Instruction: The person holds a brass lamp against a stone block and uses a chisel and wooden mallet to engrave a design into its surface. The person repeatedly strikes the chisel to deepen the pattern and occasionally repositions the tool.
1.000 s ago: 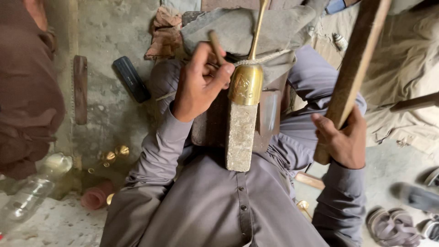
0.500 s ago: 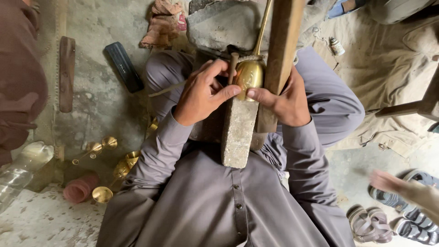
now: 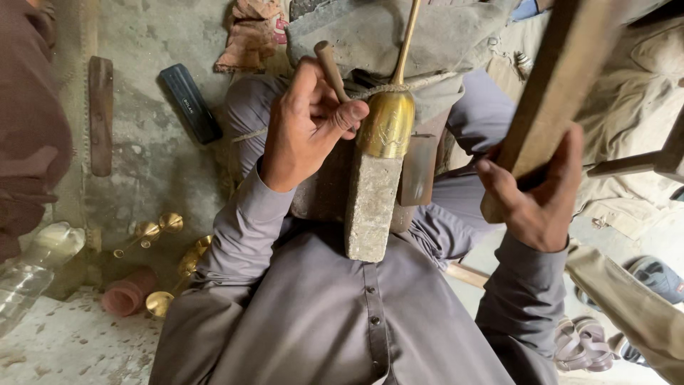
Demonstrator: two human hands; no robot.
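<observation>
My left hand grips a small wooden-handled chisel, its tip against a shiny brass bell-shaped cup with a long thin stem. The cup sits over the end of a grey stone-like block lying on my lap. My right hand is closed around a long wooden bat, raised to the right of the cup and apart from it. I sit on the floor in grey clothes.
Several brass goblets lie on the concrete floor at left, next to a pink cup and a clear plastic bottle. A black bar and a wooden strip lie further back. Sandals lie at right.
My right hand has swung the wooden bat away from the cup to the right and upward. The left hand keeps the chisel on the cup.
</observation>
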